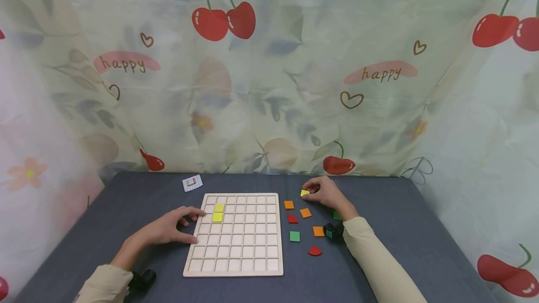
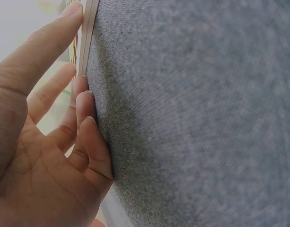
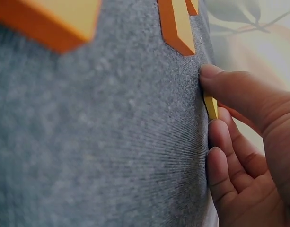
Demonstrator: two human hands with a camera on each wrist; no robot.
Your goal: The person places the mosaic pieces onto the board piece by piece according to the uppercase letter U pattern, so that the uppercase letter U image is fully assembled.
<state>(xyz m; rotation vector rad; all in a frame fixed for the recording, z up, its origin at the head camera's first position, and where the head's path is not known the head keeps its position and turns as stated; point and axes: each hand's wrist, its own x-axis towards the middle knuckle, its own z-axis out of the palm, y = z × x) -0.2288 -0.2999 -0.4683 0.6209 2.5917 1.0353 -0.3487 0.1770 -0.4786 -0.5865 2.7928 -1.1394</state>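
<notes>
A pale wooden grid board (image 1: 248, 251) lies on the dark cloth. Two yellow square tiles (image 1: 217, 217) sit one behind the other in its upper-left cells. My left hand (image 1: 166, 226) rests at the board's left edge, thumb and index fingertip touching the rim, the other fingers loosely bent on the cloth in the left wrist view. Beyond the board's upper right corner, my right hand (image 1: 326, 192) has thumb and fingers around another yellow tile (image 1: 305, 192), pinching it close to the cloth. In the right wrist view this yellow tile (image 3: 211, 107) shows as a thin edge between the fingertips.
Right of the board lie several orange square tiles (image 1: 305, 212), a green square (image 1: 294, 236) and two red pieces with a curved side (image 1: 315, 250). Another green piece (image 1: 337, 215) is partly hidden by the right wrist. A small printed card (image 1: 192, 183) lies behind the board.
</notes>
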